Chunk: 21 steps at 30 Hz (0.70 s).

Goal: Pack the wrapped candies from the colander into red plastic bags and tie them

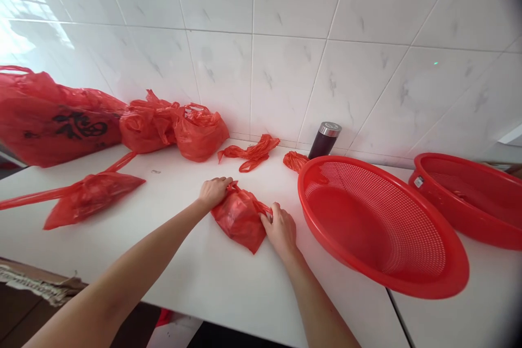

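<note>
A small red plastic bag [240,217] with something inside lies on the white table in front of me. My left hand [215,192] is closed on its upper left corner, by one handle. On the other side, my right hand [280,227] pinches the handle at the upper right. What the bag contains cannot be made out through the plastic. To the left rests another red plastic bag [95,196] with its long handles stretched out. Just right of my right hand stands a large red perforated basket [359,217], tilted towards me.
Against the tiled wall stand a big red bag with black lettering [61,125] and two full red bags [202,133]. Crumpled red plastic [255,152] lies near a dark tumbler [324,141]. A second red basket [468,201] is at the far right. The white table [196,277] has a front edge near me.
</note>
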Available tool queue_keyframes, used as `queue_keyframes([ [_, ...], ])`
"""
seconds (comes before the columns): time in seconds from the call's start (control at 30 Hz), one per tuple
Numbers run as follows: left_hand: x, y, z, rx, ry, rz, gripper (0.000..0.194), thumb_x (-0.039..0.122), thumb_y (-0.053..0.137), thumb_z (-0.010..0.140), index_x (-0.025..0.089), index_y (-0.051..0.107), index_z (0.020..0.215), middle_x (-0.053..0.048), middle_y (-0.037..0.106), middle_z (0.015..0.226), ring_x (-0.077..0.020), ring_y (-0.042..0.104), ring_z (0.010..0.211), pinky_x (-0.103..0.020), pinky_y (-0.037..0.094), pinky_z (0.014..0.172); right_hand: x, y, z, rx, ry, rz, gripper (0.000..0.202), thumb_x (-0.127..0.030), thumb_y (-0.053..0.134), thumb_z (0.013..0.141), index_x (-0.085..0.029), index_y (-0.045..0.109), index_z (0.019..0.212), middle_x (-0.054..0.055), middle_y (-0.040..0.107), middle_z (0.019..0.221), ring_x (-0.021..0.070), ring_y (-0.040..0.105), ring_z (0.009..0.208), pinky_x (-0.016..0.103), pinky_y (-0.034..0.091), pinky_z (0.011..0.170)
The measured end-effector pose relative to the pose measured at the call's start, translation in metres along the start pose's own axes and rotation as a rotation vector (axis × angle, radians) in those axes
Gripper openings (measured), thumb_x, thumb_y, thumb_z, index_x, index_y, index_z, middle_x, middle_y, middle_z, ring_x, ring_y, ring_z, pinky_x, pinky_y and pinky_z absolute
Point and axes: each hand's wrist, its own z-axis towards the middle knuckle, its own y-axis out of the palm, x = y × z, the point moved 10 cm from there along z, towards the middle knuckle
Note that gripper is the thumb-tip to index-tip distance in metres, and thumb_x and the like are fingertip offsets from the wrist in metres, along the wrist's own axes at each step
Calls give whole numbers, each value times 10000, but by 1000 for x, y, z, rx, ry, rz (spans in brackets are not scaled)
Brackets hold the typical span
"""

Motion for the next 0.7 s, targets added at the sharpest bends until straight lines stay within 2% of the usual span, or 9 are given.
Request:
queue_keyframes([
  [0.1,-36,-18,-9,35,-142,-26,300,394,529,935,168,612,1114,-73,653,1067,-185,640,905,-391,530,814,-14,-3,-6,21,-25,94,381,-439,478,919,-233,289,661,-59,372,529,122,338,484,239,237,494],
  [0.23,-73,-46,-22,45,-266,-93,398,491,436,950,162,636,1050,-55,678,907,-183,649,813,-380,525,762,-38,-12,-13,55,-78,227,428,-438,369,963,-224,193,637,-61,288,525,111,277,499,231,243,498],
  [0.3,-81,-58,-28,4,-272,-146,488,560,384,931,168,673,914,-46,682,766,-192,654,718,-353,524,686,-44,-21,-14,77,-80,280,420,-424,360,967,-226,181,642,-63,287,529,107,271,498,229,251,497],
  [0.4,-77,-75,-37,-75,-230,-215,488,625,497,817,177,672,734,-46,676,637,-192,646,596,-311,517,583,-38,-34,-13,70,-8,469,380,-419,386,964,-233,251,661,-54,417,558,104,364,504,220,305,504],
  [0.47,-67,-93,-42,-55,-195,-224,460,598,521,796,167,676,830,-78,709,732,-213,662,642,-333,530,606,-34,-36,-12,27,45,645,326,-423,431,951,-234,334,704,-28,547,638,117,482,566,220,365,542],
  [0.53,-46,-113,-47,37,-133,-209,490,541,412,870,151,631,1072,-146,705,1018,-265,668,869,-416,531,751,-36,-36,-12,-20,58,762,289,-420,463,940,-233,373,739,-5,615,713,134,554,633,226,401,574],
  [0.57,-31,-120,-50,85,-79,-202,494,510,374,897,162,581,1180,-160,649,1184,-282,627,1022,-453,498,857,-38,-37,-12,-37,54,793,284,-417,472,936,-233,374,743,1,627,730,141,571,650,228,407,576],
  [0.63,13,-119,-58,100,100,-194,461,488,452,884,244,539,1265,-92,529,1387,-270,488,1247,-442,380,1037,-43,-37,-14,-61,38,830,288,-411,490,927,-232,372,734,10,639,753,152,595,682,226,405,560],
  [0.7,63,-97,-71,-14,361,-173,404,422,586,831,311,586,1219,-16,555,1372,-245,438,1298,-380,312,1098,-47,-38,-15,-68,21,864,266,-402,502,922,-226,413,744,25,659,804,162,616,741,230,423,583],
])
